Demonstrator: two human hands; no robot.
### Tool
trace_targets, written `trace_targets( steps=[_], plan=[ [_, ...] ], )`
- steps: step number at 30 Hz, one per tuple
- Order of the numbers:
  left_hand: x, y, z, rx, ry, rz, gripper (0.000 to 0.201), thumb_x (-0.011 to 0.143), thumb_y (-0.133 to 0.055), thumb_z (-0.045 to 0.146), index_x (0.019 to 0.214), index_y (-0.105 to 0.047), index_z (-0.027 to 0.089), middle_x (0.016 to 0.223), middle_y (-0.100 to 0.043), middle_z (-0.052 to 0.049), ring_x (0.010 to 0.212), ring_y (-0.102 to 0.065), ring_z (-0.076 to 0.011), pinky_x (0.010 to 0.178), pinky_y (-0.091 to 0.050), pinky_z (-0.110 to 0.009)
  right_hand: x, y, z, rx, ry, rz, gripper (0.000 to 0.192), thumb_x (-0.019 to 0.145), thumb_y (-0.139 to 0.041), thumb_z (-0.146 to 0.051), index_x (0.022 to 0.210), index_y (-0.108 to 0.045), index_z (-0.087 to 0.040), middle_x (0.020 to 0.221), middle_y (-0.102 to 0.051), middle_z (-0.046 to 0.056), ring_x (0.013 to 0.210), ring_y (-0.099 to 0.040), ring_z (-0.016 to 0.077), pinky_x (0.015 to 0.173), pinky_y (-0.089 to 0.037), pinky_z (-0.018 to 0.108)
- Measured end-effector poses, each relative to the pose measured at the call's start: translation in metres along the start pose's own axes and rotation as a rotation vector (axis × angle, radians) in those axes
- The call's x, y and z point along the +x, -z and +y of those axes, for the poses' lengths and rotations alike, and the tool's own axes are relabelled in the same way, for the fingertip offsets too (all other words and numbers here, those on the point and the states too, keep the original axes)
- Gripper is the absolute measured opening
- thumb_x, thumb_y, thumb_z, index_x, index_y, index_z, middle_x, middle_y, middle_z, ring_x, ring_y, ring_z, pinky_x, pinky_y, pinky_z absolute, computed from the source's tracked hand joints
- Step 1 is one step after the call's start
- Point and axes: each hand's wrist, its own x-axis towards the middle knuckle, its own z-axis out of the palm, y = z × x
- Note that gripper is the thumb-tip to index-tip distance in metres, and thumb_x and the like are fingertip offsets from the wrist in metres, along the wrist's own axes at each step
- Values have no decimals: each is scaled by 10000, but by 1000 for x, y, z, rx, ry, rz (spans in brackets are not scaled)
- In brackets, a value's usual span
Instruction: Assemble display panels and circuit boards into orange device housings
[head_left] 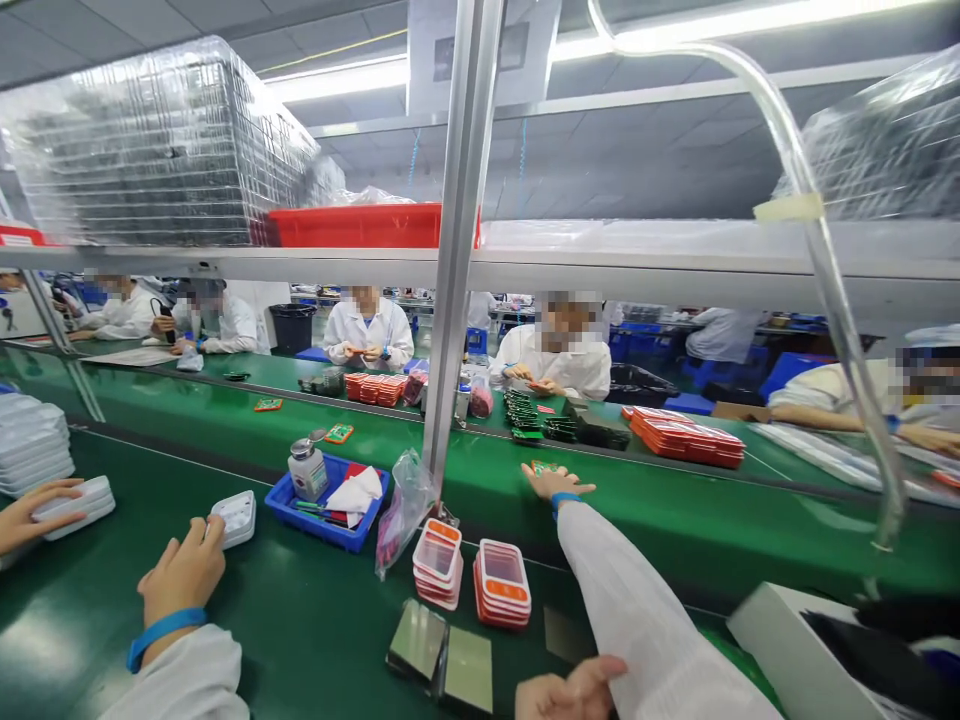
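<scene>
Left hand sits at the bottom edge beside the right sleeve, fingers together; the frame cuts it off, so any grasp cannot be told. Right hand is stretched forward onto the green belt, fingers spread and holding nothing. Small green card lies at its 12 o'clock, touching the fingertips. Right hand is the nearer.

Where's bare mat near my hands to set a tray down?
Bare green mat lies between the left hand, the blue bin and the dark plates. Crowded: the orange-rimmed tray stacks beside the plastic bag. The right hand rests on the conveyor belt.
</scene>
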Motion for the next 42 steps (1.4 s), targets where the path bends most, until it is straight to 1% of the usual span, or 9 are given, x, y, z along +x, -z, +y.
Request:
trace_targets(
  steps=[3, 6, 10, 14, 18, 23, 27, 33, 42],
  plan=[
    [13, 3, -14, 47, 33, 33, 374, 858, -477, 468, 803, -678, 157, 935, -679, -40, 1013, -622, -208, 859, -495, -394, -4, 18, -9, -34, 13, -33, 409, 909, -550, -401, 1241, -517, -165, 1328, -489, 110, 1191, -496, 269, 988, -412, 525],
    [31, 6, -29, 106, 61, 109, 306, 857, -593, 376, 1109, -587, 202, 1162, -606, -83, 1050, -588, -230, 870, -509, -440, -10, 43, -13, -8, 76, -25, 403, 907, -556, -392, 1242, -517, -172, 1325, -494, 104, 1190, -500, 268, 991, -414, 523],
    [54, 9, -44, 190, 94, 198, 344, 876, -565, 360, 1172, -552, 186, 1213, -565, -90, 1046, -579, -226, 871, -513, -438, -22, 84, -3, 95, 226, -22, 321, 902, -575, -355, 1155, -568, -157, 1209, -572, 83, 1073, -574, 227, 913, -488, 453],
    [78, 12, -73, 234, 140, 212, 330, 877, -561, 364, 1154, -563, 185, 1200, -572, -85, 1030, -583, -228, 858, -519, -435, -57, 111, 28, 211, 364, 6, 268, 908, -568, -360, 1046, -611, -135, 1051, -637, 52, 930, -626, 185, 819, -531, 378],
    [101, 16, -115, 224, 197, 150, 333, 878, -549, 394, 1111, -574, 156, 1146, -588, -95, 963, -600, -200, 841, -511, -430, -118, 92, 66, 249, 459, 29, 249, 925, -533, -329, 1045, -622, -130, 981, -669, 50, 893, -646, 175, 821, -527, 375],
    [112, 25, -135, 209, 245, 80, 223, 648, -602, 306, 633, -618, 84, 620, -598, -86, 672, -619, -240, 770, -455, -444, -173, 42, 101, 147, 621, -114, 255, 754, -661, -168, 1006, -700, -152, 1194, -641, 118, 1138, -581, 241, 1015, -422, 365],
    [114, 30, -132, 190, 196, 124, 173, 563, -524, 265, 566, -582, 102, 523, -546, -69, 595, -610, -238, 769, -420, -438, -181, 26, 117, 58, 660, -192, 252, 773, -645, -192, 1012, -709, -141, 1233, -617, 155, 1164, -568, 278, 1013, -419, 407],
    [116, 34, -133, 145, 87, 200, 171, 590, -494, 277, 555, -550, 119, 495, -481, -32, 580, -580, -212, 789, -398, -446, -183, 20, 132, 6, 701, -197, 350, 835, -606, -262, 1154, -651, -125, 1349, -527, 175, 1278, -468, 285, 1088, -339, 439],
    [113, 33, -132, 136, 29, 249, 185, 607, -508, 303, 532, -544, 137, 462, -419, -12, 548, -532, -187, 729, -410, -414, -170, 9, 155, 58, 785, -164, 261, 837, -567, -236, 1055, -694, -168, 1240, -619, 148, 1169, -569, 289, 1010, -439, 477]
  ],
)
